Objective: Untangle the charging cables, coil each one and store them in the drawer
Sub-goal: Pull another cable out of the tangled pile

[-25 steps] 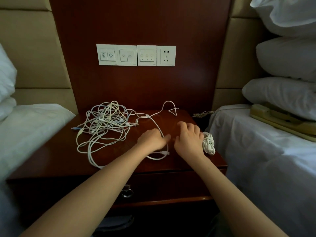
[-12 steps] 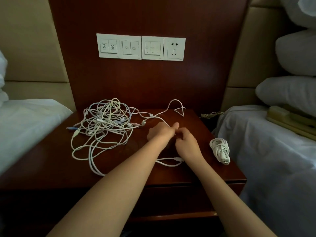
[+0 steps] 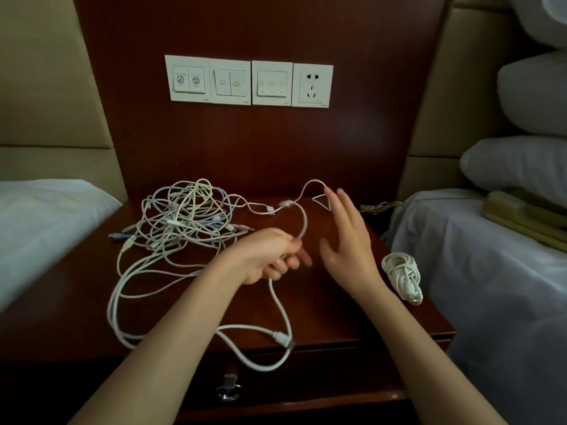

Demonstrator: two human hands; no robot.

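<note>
A tangle of white and pale blue charging cables [image 3: 181,222] lies on the left half of the dark wooden nightstand [image 3: 352,320]. My left hand [image 3: 270,256] grips one white cable [image 3: 283,314] lifted above the top; its lower part loops down over the front edge, its upper part arcs back toward the tangle. My right hand [image 3: 346,240] hovers open just right of it, fingers spread, holding nothing. A coiled white cable [image 3: 402,276] rests near the nightstand's right edge. The drawer [image 3: 306,372] below is closed, with a metal pull [image 3: 228,389].
A wall panel behind carries switches [image 3: 230,82] and a socket [image 3: 312,85]. Beds with white sheets flank the nightstand, pillows [image 3: 521,170] stacked at right. A beige telephone [image 3: 521,213] lies on the right bed, its cord [image 3: 379,206] in the gap.
My left hand has taken hold of the white cable and raised it off the nightstand. My right hand let go of it, opened and lifted away to the right.
</note>
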